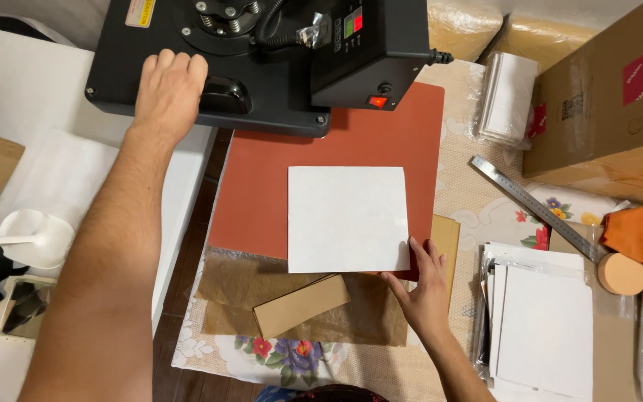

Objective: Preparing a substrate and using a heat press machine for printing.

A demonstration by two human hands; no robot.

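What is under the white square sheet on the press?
The white sheet lies on the red-brown pad, with the right hand at its lower right corner. Whatever lies directly beneath the sheet is covered. The left hand rests on the black press top.

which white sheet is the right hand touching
The single white square sheet lying on the red pad; the right hand touches its lower right corner. The other white sheets sit stacked aside.

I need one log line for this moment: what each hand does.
left hand: on black heat press top | right hand: touching corner of white sheet | sheet: on red pad
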